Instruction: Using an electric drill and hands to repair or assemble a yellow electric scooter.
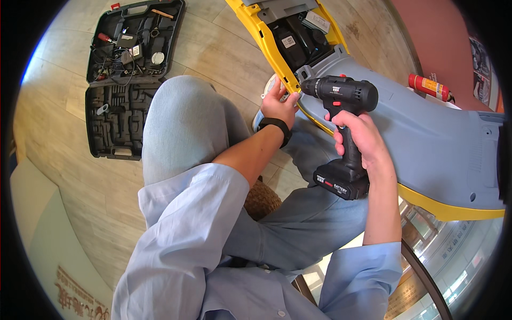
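Note:
My right hand (360, 136) is wrapped round the handle of a black cordless drill (346, 96), its battery pack at the bottom. The drill lies level, its chuck pointing left at the yellow trim (277, 58) of a large grey-and-yellow moulded body (416, 128). Just left of the chuck, my left hand (280, 108) has its fingers and thumb at the trim's lower edge, seemingly gripping it. The drill's tip is hidden against the trim. Beyond it, an open black compartment (293, 45) holds dark parts and a white-labelled box (316, 21).
An open black tool case (114, 114) lies on the wood-look floor at far left, with cables, a red-handled tool and small devices in its upper half. A red fire extinguisher (429, 87) lies beyond the grey body. My knees flank the work, over a woven seat (262, 200).

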A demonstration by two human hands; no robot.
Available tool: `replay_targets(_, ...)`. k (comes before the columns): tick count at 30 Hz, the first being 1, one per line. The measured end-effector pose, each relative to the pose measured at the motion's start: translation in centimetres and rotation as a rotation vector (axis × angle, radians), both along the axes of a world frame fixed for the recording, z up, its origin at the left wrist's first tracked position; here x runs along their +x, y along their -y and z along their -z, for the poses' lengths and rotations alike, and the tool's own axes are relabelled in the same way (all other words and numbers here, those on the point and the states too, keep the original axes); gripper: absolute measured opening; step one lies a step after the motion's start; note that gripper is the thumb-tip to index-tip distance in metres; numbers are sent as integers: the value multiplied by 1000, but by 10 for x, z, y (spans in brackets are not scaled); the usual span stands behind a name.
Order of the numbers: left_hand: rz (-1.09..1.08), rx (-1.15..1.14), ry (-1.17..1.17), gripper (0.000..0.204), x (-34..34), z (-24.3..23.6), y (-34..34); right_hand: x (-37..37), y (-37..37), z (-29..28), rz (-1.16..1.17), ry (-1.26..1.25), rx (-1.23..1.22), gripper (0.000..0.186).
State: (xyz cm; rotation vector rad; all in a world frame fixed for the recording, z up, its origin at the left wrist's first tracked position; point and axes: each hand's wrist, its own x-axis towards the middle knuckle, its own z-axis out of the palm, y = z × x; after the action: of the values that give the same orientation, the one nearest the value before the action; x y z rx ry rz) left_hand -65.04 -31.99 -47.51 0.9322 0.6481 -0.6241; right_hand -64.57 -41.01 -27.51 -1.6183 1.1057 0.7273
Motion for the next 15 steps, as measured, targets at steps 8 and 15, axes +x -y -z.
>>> replay_targets(8,-13,-8,-2,73,1,1,0,2,3,1,0,6,3,26)
replay_targets(15,-5,18,8,73,0,5,1,2,2,-1,27,-14,4,21)
